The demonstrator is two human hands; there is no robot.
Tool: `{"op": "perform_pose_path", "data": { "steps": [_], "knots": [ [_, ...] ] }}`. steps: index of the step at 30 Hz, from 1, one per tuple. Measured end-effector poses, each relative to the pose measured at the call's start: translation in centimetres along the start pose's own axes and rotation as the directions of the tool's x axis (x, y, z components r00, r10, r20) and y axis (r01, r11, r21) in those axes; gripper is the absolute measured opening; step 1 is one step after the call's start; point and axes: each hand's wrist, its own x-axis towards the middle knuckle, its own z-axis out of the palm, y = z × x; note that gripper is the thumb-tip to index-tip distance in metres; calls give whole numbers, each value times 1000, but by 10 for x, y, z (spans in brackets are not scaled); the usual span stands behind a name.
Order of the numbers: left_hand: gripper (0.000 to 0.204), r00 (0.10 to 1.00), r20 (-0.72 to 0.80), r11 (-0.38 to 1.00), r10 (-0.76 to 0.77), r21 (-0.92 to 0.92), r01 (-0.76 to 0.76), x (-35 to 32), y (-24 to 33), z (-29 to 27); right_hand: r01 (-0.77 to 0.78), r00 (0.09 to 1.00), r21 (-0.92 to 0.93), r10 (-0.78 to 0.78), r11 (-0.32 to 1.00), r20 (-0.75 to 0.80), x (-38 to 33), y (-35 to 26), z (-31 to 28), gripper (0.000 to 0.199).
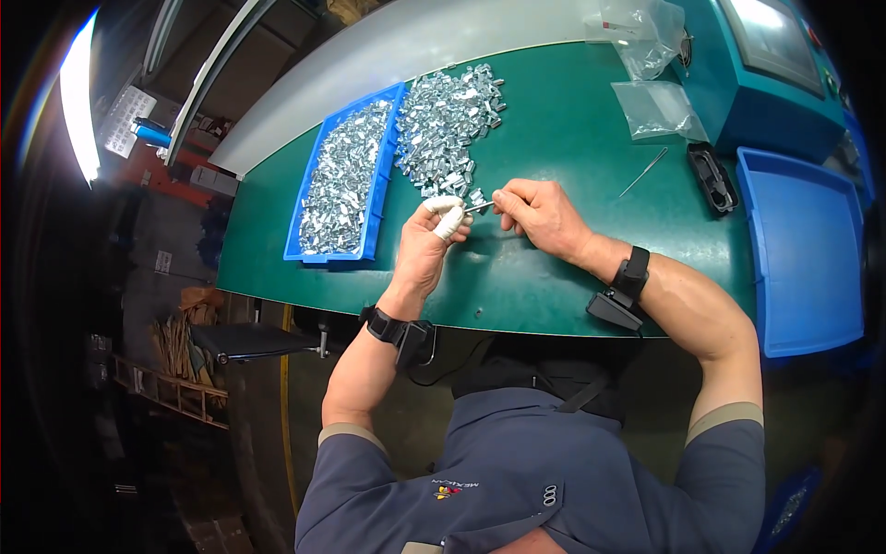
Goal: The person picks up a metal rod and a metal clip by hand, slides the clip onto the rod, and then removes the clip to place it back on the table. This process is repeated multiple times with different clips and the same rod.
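Hands (546, 218) pinch a slim rod (481, 208) between them (metal pieces (448, 129) heaped just beyond).

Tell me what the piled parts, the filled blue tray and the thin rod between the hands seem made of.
Piled parts: probably plated metal, bright silvery with sharp glints. Filled blue tray: likely moulded plastic, smooth, evenly coloured. Thin rod: perhaps metal, greyish, slightly shiny, too small to be sure.

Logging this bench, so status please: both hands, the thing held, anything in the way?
Left hand, white finger covers on, pinching. Right hand pinching opposite. Thin metal rod between them. Possible obstruction: loose metal pieces heaped just beyond left hand.
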Motion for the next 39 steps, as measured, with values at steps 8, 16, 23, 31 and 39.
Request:
{"op": "perform_pose_path", "data": {
  "steps": [8, 16, 23, 31, 39],
  "knots": [
    [22, 997, -35, 994, 62, 89, -59, -4, 0, 6, 43, 995, -34, -46, 998, -93, 1, 2, 2, 34],
    [17, 988, 44, 963, 150, 220, -156, -5, 5, 10, -132, 980, 39, 125, 990, 152, 4, 3, -4, 50],
    [14, 985, 87, 954, 149, 250, -166, -10, 3, 11, -166, 956, 27, 154, 986, 249, 3, 11, 0, 54],
    [17, 861, -175, 755, 477, 584, -299, 4, 46, -102, -121, 993, 39, 120, 992, 9, 10, 13, -4, 47],
    [26, 883, 181, 133, 433, 956, -262, -5, 25, -73, -118, 991, 27, 120, 993, -59, 8, 18, -10, 46]
  ]
}}
